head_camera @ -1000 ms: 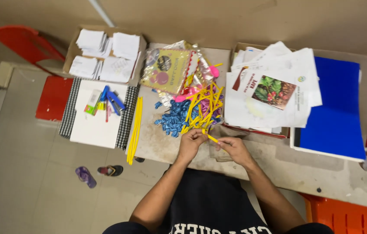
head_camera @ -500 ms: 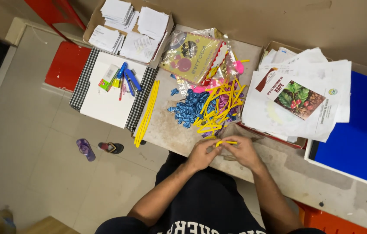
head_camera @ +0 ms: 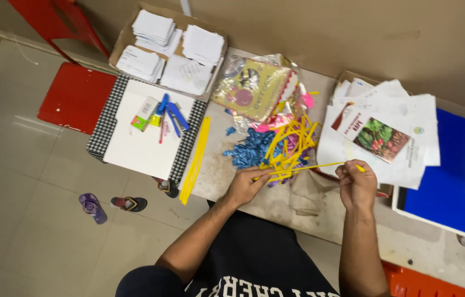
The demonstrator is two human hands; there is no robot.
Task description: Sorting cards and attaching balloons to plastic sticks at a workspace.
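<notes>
A long thin yellow balloon (head_camera: 304, 168) is stretched taut between my two hands above the table's front edge. My left hand (head_camera: 245, 186) pinches its left end; my right hand (head_camera: 356, 184) grips its right end in a closed fist. Just beyond lies a pile of loose yellow balloons (head_camera: 293, 144) beside a heap of blue balloons (head_camera: 250, 150), with a few pink ones (head_camera: 304, 100) further back. A shiny packet of balloons (head_camera: 252, 87) sits behind the piles.
Printed papers (head_camera: 381, 137) and a blue folder (head_camera: 444, 176) lie at right. At left are a checkered-edged white board (head_camera: 133, 148) with small stationery, yellow strips (head_camera: 195, 159), and a cardboard box of white cards (head_camera: 158, 49). Red chairs (head_camera: 76, 96) and sandals (head_camera: 92, 207) are on the floor.
My hands have moved apart, pulling the yellow balloon out long between them; earlier they were close together over it. The view has shifted slightly.
</notes>
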